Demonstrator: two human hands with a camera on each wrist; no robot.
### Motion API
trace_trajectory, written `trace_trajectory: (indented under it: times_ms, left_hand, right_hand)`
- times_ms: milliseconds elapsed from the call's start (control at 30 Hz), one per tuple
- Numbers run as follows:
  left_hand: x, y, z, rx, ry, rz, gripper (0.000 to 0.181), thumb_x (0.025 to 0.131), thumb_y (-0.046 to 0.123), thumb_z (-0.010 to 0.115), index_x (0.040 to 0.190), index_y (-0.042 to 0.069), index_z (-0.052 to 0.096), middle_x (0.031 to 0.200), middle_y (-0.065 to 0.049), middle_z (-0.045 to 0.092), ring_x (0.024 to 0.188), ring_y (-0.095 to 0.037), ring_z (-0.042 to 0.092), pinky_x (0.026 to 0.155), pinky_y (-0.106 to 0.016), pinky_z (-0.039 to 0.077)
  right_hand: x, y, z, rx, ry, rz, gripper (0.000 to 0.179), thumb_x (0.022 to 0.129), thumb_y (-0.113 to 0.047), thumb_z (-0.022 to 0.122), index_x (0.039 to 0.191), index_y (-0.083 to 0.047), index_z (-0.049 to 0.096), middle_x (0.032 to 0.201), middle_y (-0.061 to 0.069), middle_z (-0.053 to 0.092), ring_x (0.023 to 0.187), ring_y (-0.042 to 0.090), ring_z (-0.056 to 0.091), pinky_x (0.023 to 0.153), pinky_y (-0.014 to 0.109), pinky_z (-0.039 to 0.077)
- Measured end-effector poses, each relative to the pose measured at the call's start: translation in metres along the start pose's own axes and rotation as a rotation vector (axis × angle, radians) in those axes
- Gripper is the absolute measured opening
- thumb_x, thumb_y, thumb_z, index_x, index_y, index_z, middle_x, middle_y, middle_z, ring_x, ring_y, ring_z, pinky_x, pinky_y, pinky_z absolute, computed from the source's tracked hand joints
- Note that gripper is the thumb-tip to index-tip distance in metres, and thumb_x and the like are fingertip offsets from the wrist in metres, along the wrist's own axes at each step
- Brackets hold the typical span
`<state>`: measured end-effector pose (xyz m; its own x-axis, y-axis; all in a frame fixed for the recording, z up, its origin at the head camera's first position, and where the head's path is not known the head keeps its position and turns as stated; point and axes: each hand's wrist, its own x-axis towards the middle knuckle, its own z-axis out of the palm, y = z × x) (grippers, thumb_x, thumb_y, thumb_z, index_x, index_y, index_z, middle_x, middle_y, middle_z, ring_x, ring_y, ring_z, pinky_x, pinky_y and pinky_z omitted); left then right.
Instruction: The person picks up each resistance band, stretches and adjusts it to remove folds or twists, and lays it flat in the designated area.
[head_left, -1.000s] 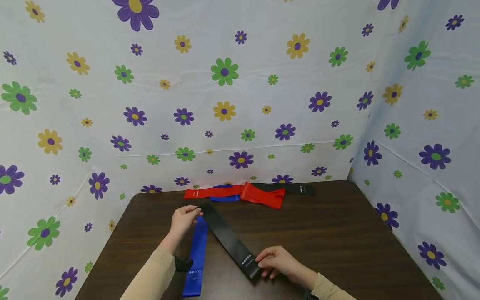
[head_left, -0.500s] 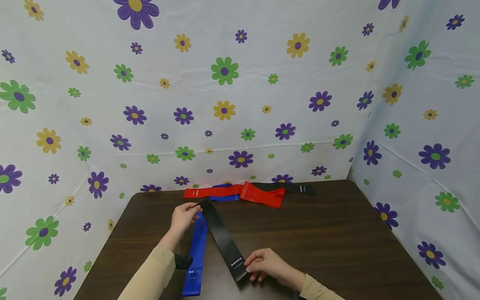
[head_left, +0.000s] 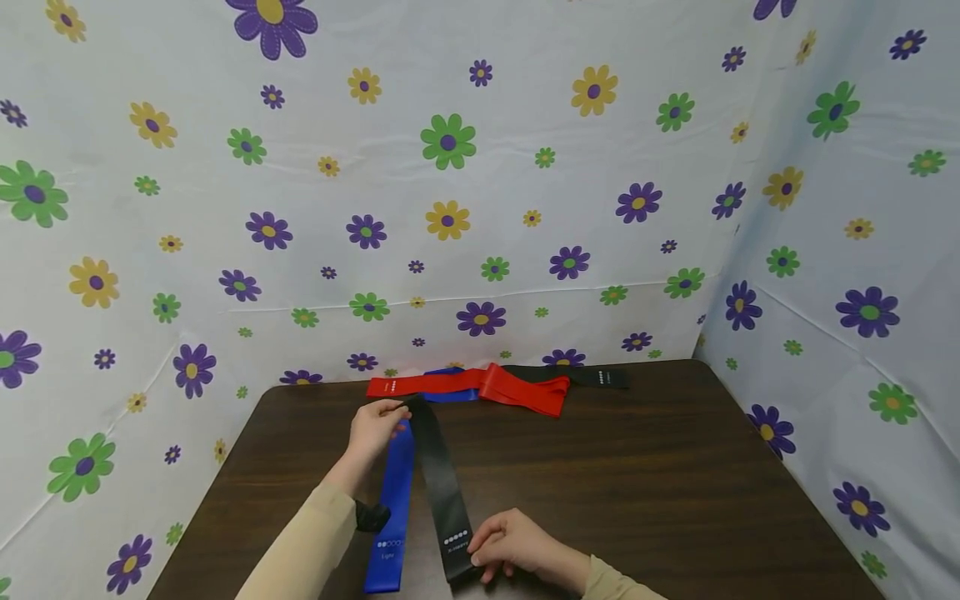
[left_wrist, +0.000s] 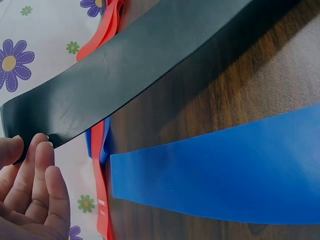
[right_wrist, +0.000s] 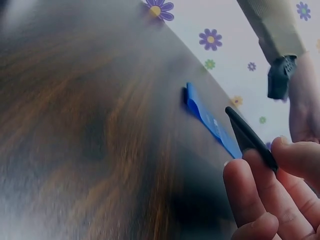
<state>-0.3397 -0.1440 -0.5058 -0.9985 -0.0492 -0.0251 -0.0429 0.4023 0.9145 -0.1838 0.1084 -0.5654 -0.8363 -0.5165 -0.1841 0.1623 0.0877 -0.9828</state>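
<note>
A flat black resistance band with a row of white dots is stretched lengthwise between my hands, raised off the table. My left hand pinches its far end between thumb and fingers, seen closely in the left wrist view, where the black band slants upward. Down at the near end, the thumb and fingers of my right hand pinch the labelled corner; in the right wrist view the black band shows edge-on. Just left of it lies a blue resistance band marked "Light", partly behind my left hand and wrist.
Along the back edge of the brown table, a red band overlaps another blue band and a second black band. Flower-patterned white cloth rises behind the table and at its sides.
My right hand has moved left, swinging the near end of the black band toward the blue one. The left hand has shifted slightly, still pinching the far end.
</note>
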Motion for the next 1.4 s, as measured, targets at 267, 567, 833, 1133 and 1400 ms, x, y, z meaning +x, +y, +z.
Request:
trace_trajectory:
  times_ms: [267, 567, 833, 1133, 1400]
  left_hand:
    - [0.002, 0.004, 0.002, 0.014, -0.018, 0.009, 0.028, 0.093, 0.018, 0.063, 0.115, -0.001, 0.066, 0.096, -0.013, 0.072, 0.083, -0.031, 0.067, 0.076, -0.043, 0.055]
    - [0.005, 0.006, 0.006, 0.039, -0.029, 0.000, 0.028, 0.093, 0.017, 0.064, 0.115, 0.000, 0.066, 0.096, -0.013, 0.072, 0.089, -0.035, 0.067, 0.075, -0.039, 0.056]
    - [0.007, 0.008, 0.008, 0.073, -0.050, 0.035, 0.026, 0.093, 0.018, 0.063, 0.113, 0.001, 0.068, 0.096, -0.011, 0.072, 0.088, -0.032, 0.067, 0.068, -0.030, 0.055]
    - [0.007, 0.008, 0.012, 0.119, -0.054, 0.061, 0.026, 0.093, 0.017, 0.063, 0.112, 0.001, 0.068, 0.095, -0.010, 0.072, 0.085, -0.028, 0.068, 0.069, -0.032, 0.055]
    - [0.006, 0.010, 0.017, 0.115, -0.054, 0.057, 0.025, 0.094, 0.016, 0.062, 0.112, 0.000, 0.068, 0.095, -0.011, 0.072, 0.087, -0.030, 0.067, 0.070, -0.032, 0.056]
  right_hand:
    - [0.005, 0.001, 0.015, 0.011, 0.008, -0.005, 0.014, 0.078, -0.007, 0.072, 0.088, 0.002, 0.072, 0.071, 0.013, 0.071, 0.051, 0.006, 0.062, 0.039, 0.015, 0.036]
    - [0.007, 0.002, 0.029, 0.049, 0.005, -0.001, 0.015, 0.076, -0.006, 0.073, 0.088, 0.004, 0.071, 0.071, 0.017, 0.070, 0.050, 0.005, 0.061, 0.037, 0.014, 0.036]
    - [0.009, 0.005, 0.035, 0.077, 0.012, 0.001, 0.014, 0.077, -0.005, 0.072, 0.089, 0.004, 0.071, 0.071, 0.017, 0.070, 0.050, 0.005, 0.061, 0.038, 0.014, 0.037]
    - [0.013, 0.005, 0.043, 0.086, 0.044, 0.021, 0.012, 0.077, -0.005, 0.073, 0.086, 0.003, 0.072, 0.070, 0.013, 0.070, 0.049, 0.006, 0.060, 0.037, 0.014, 0.038]
    - [0.015, 0.009, 0.046, 0.075, 0.061, 0.027, 0.009, 0.077, -0.003, 0.073, 0.084, 0.001, 0.071, 0.068, 0.009, 0.070, 0.049, 0.006, 0.059, 0.037, 0.015, 0.038]
